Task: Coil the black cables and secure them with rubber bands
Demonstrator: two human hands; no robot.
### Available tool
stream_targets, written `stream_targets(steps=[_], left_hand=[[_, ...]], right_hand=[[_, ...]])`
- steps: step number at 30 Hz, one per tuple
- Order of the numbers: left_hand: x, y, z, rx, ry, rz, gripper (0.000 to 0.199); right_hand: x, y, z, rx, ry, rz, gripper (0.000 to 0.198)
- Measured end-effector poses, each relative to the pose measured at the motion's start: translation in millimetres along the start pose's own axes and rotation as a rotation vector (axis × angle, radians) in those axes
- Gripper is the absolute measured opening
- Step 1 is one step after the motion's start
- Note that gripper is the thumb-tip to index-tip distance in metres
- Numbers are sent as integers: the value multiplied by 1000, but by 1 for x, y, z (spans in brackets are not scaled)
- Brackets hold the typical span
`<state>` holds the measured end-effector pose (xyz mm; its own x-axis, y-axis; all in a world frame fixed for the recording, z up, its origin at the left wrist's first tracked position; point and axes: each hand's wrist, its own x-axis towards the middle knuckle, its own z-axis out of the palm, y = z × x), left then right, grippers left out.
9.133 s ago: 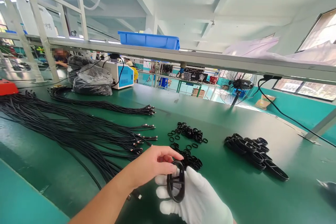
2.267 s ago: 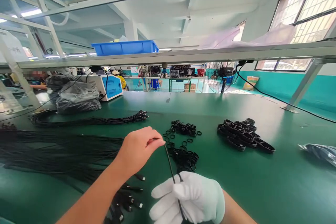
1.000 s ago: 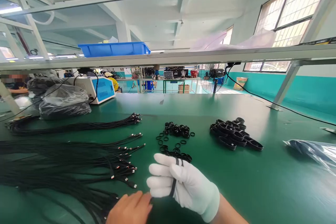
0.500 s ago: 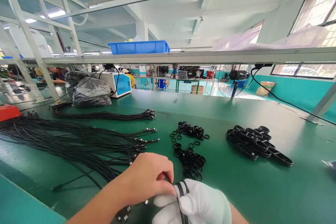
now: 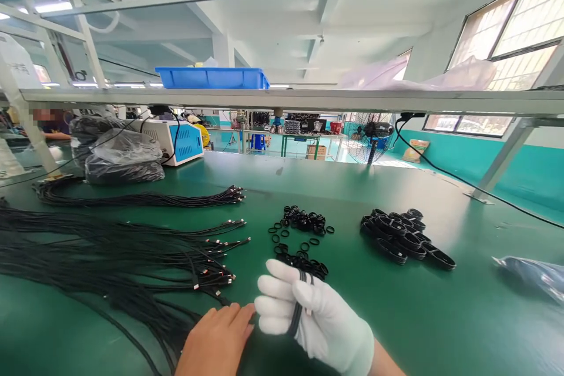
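Observation:
My right hand [image 5: 324, 317], in a white glove, is closed around a small coil of black cable [image 5: 296, 320]. The coil passes across the palm under the thumb, and a small light connector tip shows beside it. My bare left hand [image 5: 215, 338] is low and to the left, back upward, with loosely bent fingers; nothing shows in it, though its underside is hidden. It lies nearest the loose black cables [image 5: 176, 267], whose metal plugs point right. Beyond the glove are small black rings [image 5: 304, 220] in two heaps, the nearer partly covered by my fingers.
Wound black cable coils [image 5: 399, 235] are piled at the right, with a clear plastic bag [image 5: 533, 276] farther right. Another cable bundle [image 5: 145, 198], a bagged dark bundle [image 5: 126, 158] and a blue-white machine [image 5: 176, 141] stand at the back left. A shelf [image 5: 299, 100] spans overhead, holding a blue tray [image 5: 211, 77].
My left hand has let go of the cable at the right hand and moved down and left. My gloved fingers have straightened somewhat around the coil. The view has shifted right.

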<state>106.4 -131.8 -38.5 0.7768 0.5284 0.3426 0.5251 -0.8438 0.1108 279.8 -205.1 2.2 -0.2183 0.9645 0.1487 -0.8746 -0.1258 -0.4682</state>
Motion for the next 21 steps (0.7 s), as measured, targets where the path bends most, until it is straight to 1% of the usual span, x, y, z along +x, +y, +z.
stream_targets(steps=[2,3,5,7,9,10,12,14,15,16,18,19,20,21], left_hand=[[-7,9,3,117,64,95,29],[-9,16,3,147,84,134,28],[-9,29,1,175,101,163,26],[-4,39,-6,177,96,156,21],[3,42,-20,152,62,164,15],[8,41,-29,129,23,175,13],[19,33,-51,48,-89,176,11],[28,22,-69,-109,-209,115,12],[32,16,-74,-233,-274,59,11],[35,10,-76,-391,-343,-8,11],[37,3,-70,-706,-454,-134,14],[37,1,-63,-819,-478,-179,15],[36,0,-56,-887,-476,-209,16],[35,0,-49,-919,-446,-229,16]], right_hand=[[1,-5,-4,-70,74,-41,28],[1,-5,-7,-112,124,-49,31],[0,-3,-12,-196,222,-50,42],[-1,3,-17,-278,300,-18,49],[-3,9,-18,-358,340,62,49],[-4,12,-18,-395,320,121,47],[-8,17,-17,-428,198,257,44],[-12,21,-17,-384,50,379,45],[-13,23,-16,-349,-1,427,47],[-14,25,-16,-312,-34,463,48],[-16,29,-16,-269,-72,493,47],[-15,30,-16,-257,-89,492,46],[-15,32,-16,-242,-102,484,44],[-14,32,-15,-220,-103,462,42]])
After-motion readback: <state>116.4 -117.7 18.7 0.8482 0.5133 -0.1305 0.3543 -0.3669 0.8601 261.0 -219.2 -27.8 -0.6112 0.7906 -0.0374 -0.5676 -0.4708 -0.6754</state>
